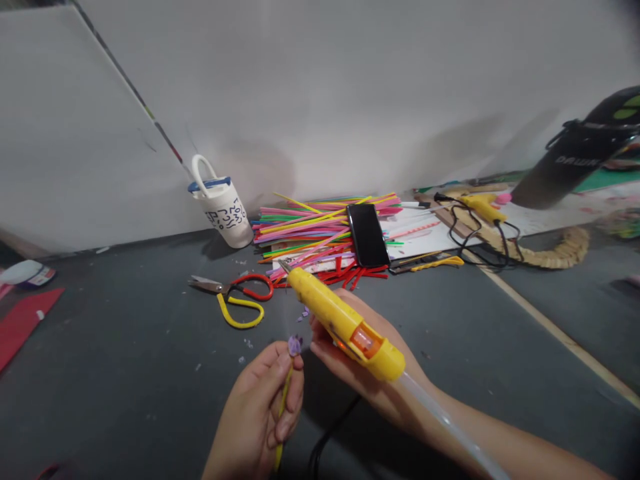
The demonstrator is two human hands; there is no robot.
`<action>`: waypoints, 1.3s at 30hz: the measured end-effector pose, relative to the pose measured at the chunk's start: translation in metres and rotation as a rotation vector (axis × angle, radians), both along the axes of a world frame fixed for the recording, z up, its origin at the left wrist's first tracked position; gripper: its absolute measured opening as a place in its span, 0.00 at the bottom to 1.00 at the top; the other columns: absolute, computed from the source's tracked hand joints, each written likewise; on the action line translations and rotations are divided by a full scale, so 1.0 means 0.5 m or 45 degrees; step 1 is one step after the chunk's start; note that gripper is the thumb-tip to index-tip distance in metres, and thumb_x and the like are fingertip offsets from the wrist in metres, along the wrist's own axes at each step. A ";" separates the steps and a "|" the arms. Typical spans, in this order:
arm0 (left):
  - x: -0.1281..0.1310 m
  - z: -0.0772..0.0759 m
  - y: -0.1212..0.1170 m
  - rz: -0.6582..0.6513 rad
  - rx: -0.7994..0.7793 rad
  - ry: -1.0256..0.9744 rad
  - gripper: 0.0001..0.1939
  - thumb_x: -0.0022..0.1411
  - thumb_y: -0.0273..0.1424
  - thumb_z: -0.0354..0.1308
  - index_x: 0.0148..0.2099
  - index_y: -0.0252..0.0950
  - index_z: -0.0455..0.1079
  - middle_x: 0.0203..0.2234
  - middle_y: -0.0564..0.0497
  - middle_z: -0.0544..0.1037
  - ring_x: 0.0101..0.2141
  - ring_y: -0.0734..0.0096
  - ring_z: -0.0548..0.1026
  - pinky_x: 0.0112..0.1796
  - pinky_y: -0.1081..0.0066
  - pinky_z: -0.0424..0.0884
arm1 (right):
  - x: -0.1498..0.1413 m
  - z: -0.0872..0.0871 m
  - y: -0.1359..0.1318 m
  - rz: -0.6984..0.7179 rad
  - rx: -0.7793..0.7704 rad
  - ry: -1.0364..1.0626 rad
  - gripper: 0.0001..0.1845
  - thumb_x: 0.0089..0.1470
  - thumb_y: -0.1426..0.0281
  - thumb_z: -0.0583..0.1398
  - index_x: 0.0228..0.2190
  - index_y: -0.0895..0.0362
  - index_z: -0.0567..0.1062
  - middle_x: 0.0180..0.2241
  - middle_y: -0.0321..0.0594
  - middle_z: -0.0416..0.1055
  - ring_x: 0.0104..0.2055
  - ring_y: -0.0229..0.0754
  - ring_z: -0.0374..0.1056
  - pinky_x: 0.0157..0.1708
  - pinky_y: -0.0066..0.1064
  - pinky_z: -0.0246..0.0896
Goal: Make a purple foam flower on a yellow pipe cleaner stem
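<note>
Pinched in my left hand (265,407) is a thin yellow-green stem (285,400) with a small purple flower-like piece (295,345) at its top. My right hand (365,340) is wrapped round a yellow hot glue gun (330,310). Its metal nozzle points up and left, above and apart from the purple piece. A clear glue stick (440,413) juts from the gun's back end, over my right forearm. Small purple scraps (303,313) lie on the dark table (165,373) between the hands and the scissors (230,293), which have one red and one yellow handle.
Behind my hands lies a heap of coloured pipe cleaners (305,223) with a black phone (369,235) on it. A white cup (223,210) stands left of it. Rightward are a second glue gun (483,208) with a black cord, and a dark bottle (570,157). Red sheet (25,327) lies far left.
</note>
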State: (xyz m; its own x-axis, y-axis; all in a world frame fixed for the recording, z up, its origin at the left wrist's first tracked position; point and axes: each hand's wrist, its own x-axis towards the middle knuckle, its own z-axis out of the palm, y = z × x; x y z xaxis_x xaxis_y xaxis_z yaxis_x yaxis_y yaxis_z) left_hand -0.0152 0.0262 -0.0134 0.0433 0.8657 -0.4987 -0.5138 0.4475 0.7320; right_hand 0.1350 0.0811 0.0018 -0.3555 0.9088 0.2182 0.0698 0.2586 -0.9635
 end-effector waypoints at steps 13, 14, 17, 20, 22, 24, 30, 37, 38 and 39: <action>0.000 -0.003 0.003 -0.147 -0.030 -0.142 0.12 0.59 0.36 0.58 0.29 0.33 0.67 0.16 0.57 0.67 0.11 0.87 0.57 0.12 0.82 0.47 | -0.001 0.017 0.017 0.217 -0.703 0.205 0.14 0.42 0.74 0.64 0.35 0.55 0.71 0.32 0.35 0.74 0.36 0.39 0.72 0.38 0.29 0.68; 0.001 -0.003 0.003 -0.163 -0.038 -0.145 0.12 0.58 0.36 0.58 0.29 0.33 0.67 0.16 0.58 0.67 0.11 0.88 0.55 0.12 0.82 0.45 | -0.003 0.011 0.015 0.223 -0.704 0.225 0.15 0.42 0.74 0.65 0.35 0.55 0.71 0.32 0.35 0.74 0.36 0.39 0.72 0.38 0.29 0.68; 0.006 -0.002 0.004 -0.164 -0.052 -0.109 0.12 0.57 0.37 0.60 0.30 0.33 0.66 0.14 0.59 0.66 0.10 0.89 0.52 0.12 0.81 0.43 | -0.007 -0.002 0.008 0.203 -0.666 0.229 0.14 0.44 0.74 0.64 0.36 0.55 0.71 0.31 0.35 0.73 0.35 0.39 0.71 0.37 0.29 0.68; 0.010 -0.002 0.004 -0.117 -0.045 -0.067 0.12 0.56 0.36 0.61 0.29 0.33 0.67 0.14 0.59 0.66 0.10 0.89 0.53 0.13 0.82 0.43 | -0.010 -0.004 0.002 0.132 -0.597 0.180 0.14 0.44 0.77 0.62 0.37 0.55 0.71 0.33 0.34 0.73 0.35 0.38 0.71 0.37 0.28 0.69; 0.011 -0.003 0.002 -0.104 -0.031 -0.058 0.12 0.57 0.37 0.60 0.29 0.32 0.67 0.14 0.59 0.66 0.10 0.90 0.53 0.13 0.82 0.43 | -0.012 -0.002 -0.001 0.092 -0.564 0.146 0.15 0.44 0.78 0.61 0.36 0.55 0.71 0.33 0.34 0.73 0.35 0.38 0.71 0.37 0.28 0.69; 0.011 -0.003 0.000 -0.102 -0.022 -0.055 0.12 0.57 0.37 0.59 0.29 0.32 0.67 0.14 0.59 0.66 0.10 0.90 0.53 0.13 0.82 0.43 | -0.013 0.000 -0.003 0.071 -0.534 0.122 0.14 0.44 0.77 0.61 0.36 0.55 0.71 0.33 0.33 0.72 0.35 0.37 0.70 0.37 0.28 0.68; 0.012 0.002 -0.001 -0.094 -0.003 0.002 0.12 0.57 0.37 0.60 0.29 0.33 0.67 0.14 0.60 0.65 0.10 0.90 0.52 0.12 0.83 0.43 | -0.014 -0.005 -0.009 0.045 -0.463 0.108 0.12 0.46 0.75 0.61 0.36 0.55 0.71 0.33 0.33 0.71 0.34 0.36 0.69 0.36 0.28 0.67; 0.013 0.004 -0.005 -0.090 0.026 0.083 0.13 0.58 0.37 0.59 0.28 0.33 0.66 0.15 0.59 0.67 0.10 0.90 0.51 0.12 0.83 0.43 | -0.015 -0.005 -0.010 0.054 -0.472 0.125 0.12 0.46 0.74 0.62 0.36 0.55 0.70 0.33 0.33 0.71 0.34 0.36 0.70 0.35 0.28 0.68; 0.014 0.004 -0.005 -0.087 0.025 0.109 0.13 0.58 0.38 0.59 0.28 0.33 0.66 0.15 0.59 0.67 0.10 0.90 0.51 0.12 0.83 0.43 | -0.015 -0.005 -0.010 0.043 -0.481 0.141 0.12 0.46 0.74 0.62 0.36 0.55 0.70 0.33 0.33 0.71 0.33 0.36 0.70 0.35 0.27 0.68; 0.014 0.005 -0.006 -0.083 0.021 0.134 0.13 0.57 0.38 0.59 0.28 0.33 0.66 0.15 0.59 0.67 0.11 0.90 0.52 0.12 0.84 0.43 | -0.015 -0.006 -0.010 0.033 -0.479 0.146 0.11 0.46 0.75 0.61 0.35 0.55 0.70 0.33 0.33 0.71 0.33 0.36 0.70 0.35 0.27 0.68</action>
